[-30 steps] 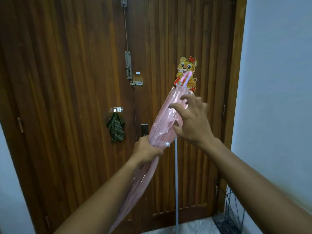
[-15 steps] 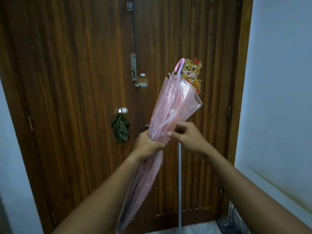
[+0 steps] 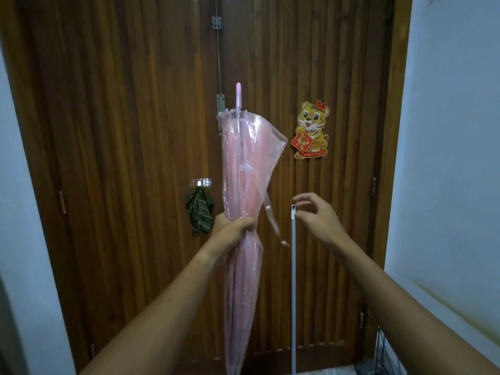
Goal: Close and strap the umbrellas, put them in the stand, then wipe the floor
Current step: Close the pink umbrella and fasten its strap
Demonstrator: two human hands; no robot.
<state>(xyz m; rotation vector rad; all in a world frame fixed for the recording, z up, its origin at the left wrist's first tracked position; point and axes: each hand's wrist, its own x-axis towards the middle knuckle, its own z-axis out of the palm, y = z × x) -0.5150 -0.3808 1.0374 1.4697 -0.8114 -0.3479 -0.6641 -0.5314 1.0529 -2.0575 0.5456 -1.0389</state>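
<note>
The only writing stands on the tiger sticker (image 3: 313,120), which is stuck on the wooden door (image 3: 135,158). The tiger holds a red diamond-shaped sign (image 3: 302,142) with gold Chinese characters on it. These characters are too small and blurred to read with certainty.

All I get of the floor (image 3: 330,371) from my end is a thin pale strip along the bottom edge, at the foot of the wooden door (image 3: 135,185). A slim white pole (image 3: 293,307) stands upright on it, lower end cut off by the frame. A dark wire stand (image 3: 385,355) sits in the right corner, only partly visible.
</note>
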